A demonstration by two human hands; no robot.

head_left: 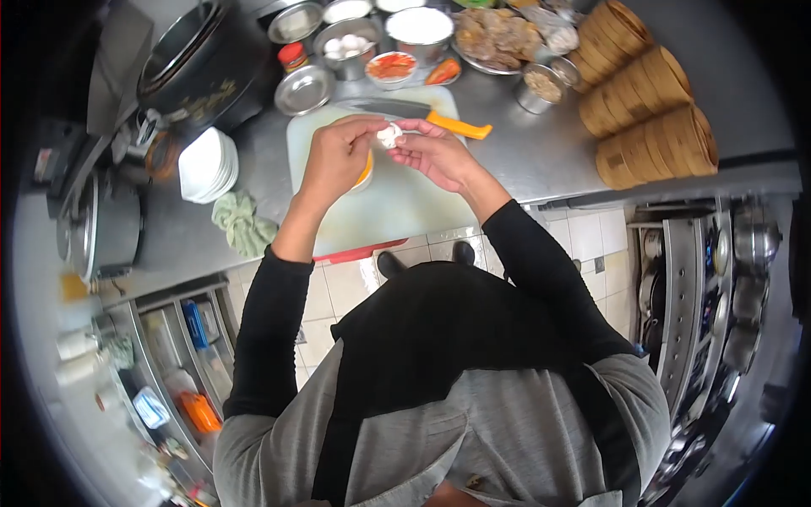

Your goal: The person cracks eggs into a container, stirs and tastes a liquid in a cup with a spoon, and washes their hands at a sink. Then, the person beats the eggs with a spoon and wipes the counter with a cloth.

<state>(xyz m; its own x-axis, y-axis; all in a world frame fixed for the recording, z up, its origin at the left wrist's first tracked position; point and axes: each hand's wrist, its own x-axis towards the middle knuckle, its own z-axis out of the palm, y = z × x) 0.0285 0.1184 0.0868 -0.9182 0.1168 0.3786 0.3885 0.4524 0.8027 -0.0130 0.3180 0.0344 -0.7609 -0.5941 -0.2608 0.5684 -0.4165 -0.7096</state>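
Observation:
My left hand point(342, 152) and my right hand point(435, 155) meet above the pale cutting board point(397, 207). Between their fingertips is a small white, uneven piece point(389, 135); its exact kind is too small to tell. Both hands pinch it, one from each side. Below my left hand, a small white bowl point(365, 180) with something orange-yellow in it is mostly hidden by that hand. A knife with a yellow handle point(460, 126) lies across the far edge of the board, its blade pointing left behind my hands.
Beyond the board stand a metal bowl of eggs point(345, 46), a bowl of chopped red food point(391, 68) and a tub of white contents point(420, 29). Bamboo steamers point(650, 139) are stacked right. White dishes point(209, 166) and a green cloth point(242, 223) sit left.

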